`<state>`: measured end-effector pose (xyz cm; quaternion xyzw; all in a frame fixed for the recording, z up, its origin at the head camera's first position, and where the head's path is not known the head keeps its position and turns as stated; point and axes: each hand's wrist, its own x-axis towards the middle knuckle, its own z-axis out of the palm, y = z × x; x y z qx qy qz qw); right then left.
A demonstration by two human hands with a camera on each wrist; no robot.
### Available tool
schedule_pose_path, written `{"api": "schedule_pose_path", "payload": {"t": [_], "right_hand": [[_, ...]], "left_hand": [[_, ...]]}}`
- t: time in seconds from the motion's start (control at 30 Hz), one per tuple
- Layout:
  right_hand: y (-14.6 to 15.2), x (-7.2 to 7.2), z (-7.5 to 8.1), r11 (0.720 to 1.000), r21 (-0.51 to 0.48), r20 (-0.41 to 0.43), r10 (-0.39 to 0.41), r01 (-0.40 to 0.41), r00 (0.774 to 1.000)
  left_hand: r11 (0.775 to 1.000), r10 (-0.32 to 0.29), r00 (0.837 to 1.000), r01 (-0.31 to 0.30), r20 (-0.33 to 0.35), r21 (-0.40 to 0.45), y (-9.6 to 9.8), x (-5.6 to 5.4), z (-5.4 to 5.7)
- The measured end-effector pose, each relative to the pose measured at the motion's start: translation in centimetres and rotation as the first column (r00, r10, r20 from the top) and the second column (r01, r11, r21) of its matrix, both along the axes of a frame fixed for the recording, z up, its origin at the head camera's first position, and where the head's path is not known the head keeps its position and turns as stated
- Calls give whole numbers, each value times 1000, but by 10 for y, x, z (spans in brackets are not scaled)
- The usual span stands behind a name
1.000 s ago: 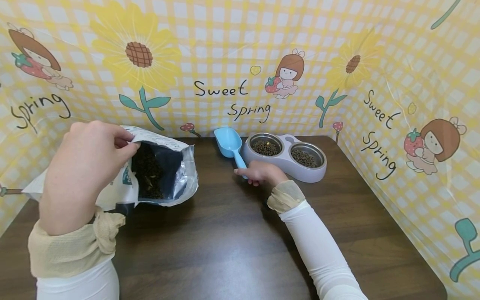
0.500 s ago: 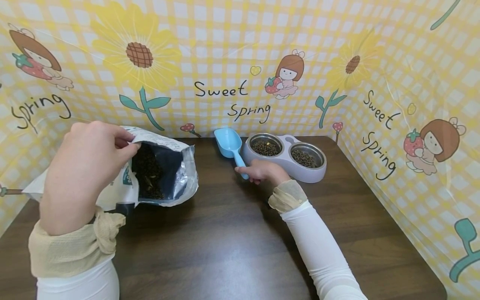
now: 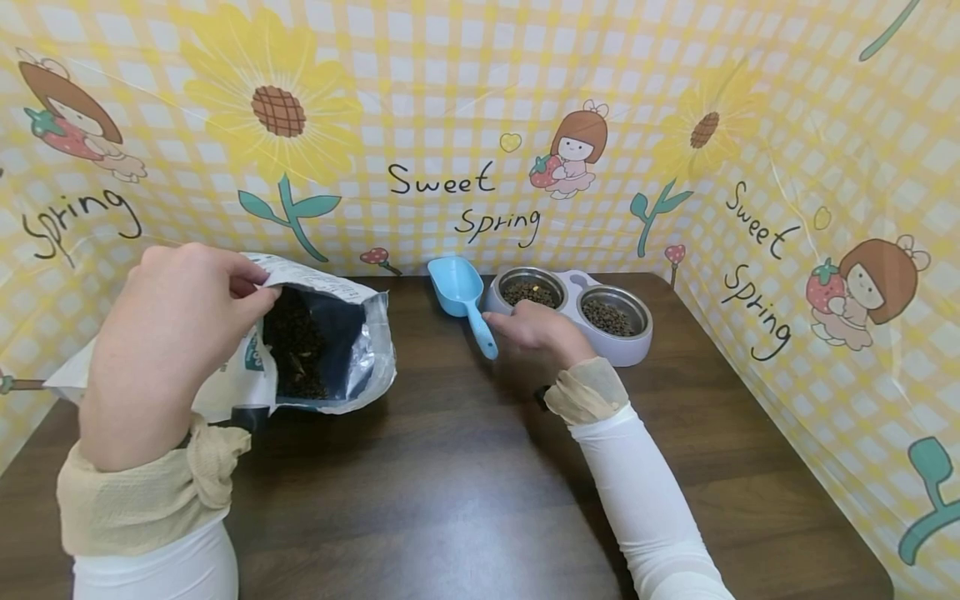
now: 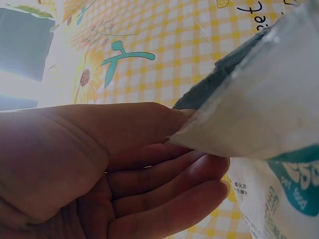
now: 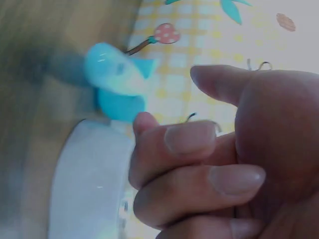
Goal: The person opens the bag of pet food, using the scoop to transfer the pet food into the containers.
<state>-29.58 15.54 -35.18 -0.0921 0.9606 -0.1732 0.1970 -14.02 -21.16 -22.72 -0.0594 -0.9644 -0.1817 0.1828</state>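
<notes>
My left hand (image 3: 168, 333) pinches the upper edge of a white pet food bag (image 3: 333, 287) between thumb and fingers. The bag lies on its side with its mouth held wide, its foil lining and dark kibble (image 3: 296, 354) showing. In the left wrist view the "pet food" print (image 4: 299, 184) sits beyond my fingers. A light blue scoop (image 3: 457, 287) rests on the table, handle toward me. My right hand (image 3: 538, 327) is just right of the handle, overlapping the double pet bowl (image 3: 626, 350); its fingers are loosely curled and hold nothing, the thumb apart in the right wrist view.
Both steel bowls in the grey-lilac stand contain kibble (image 3: 606, 315). Yellow checked cloth (image 3: 450, 100) with printed flowers and figures walls the back and sides of the dark wooden table (image 3: 450, 483).
My right hand has let go of the scoop handle and moved slightly right and up toward the bowls. The scoop stays in place. My left hand and the bag have not moved.
</notes>
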Motion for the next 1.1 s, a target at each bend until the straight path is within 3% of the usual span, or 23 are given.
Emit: {"api": "schedule_pose_path", "payload": {"t": [0.13, 0.17, 0.3, 0.47, 0.57, 0.7, 0.83, 0.93, 1.1], "right_hand": [[-5, 11, 16, 997, -75, -104, 25, -33, 994], [-14, 25, 32, 997, -78, -106, 16, -24, 994], [-27, 40, 57, 988, -131, -127, 65, -82, 990], [-51, 44, 82, 964, -201, -132, 149, -173, 980], [-63, 44, 89, 945, -266, -87, 176, -193, 981], [-74, 46, 87, 933, -302, 7, 208, -196, 978], [-90, 45, 75, 934, -208, -7, 296, -291, 955], [-103, 41, 61, 913, -164, 25, 383, -375, 923], [-114, 32, 41, 843, -221, 153, 526, -490, 837]], "left_hand": [[1000, 6, 1000, -6, 11, -1, 0, 0, 0], [1000, 7, 1000, -6, 17, -1, 0, 0, 0], [1000, -3, 999, 3, 44, -1, 0, 0, 1], [1000, -2, 999, 2, 47, 1, -2, 0, 2], [1000, 5, 998, -5, 60, 5, -2, 1, 3], [1000, -3, 998, 2, 64, 15, 1, 2, 3], [1000, -1, 999, 0, 42, 21, 0, 2, 3], [1000, -2, 1000, 1, 31, 18, -2, 2, 4], [1000, -7, 999, 7, 41, 17, -3, 2, 2]]}}
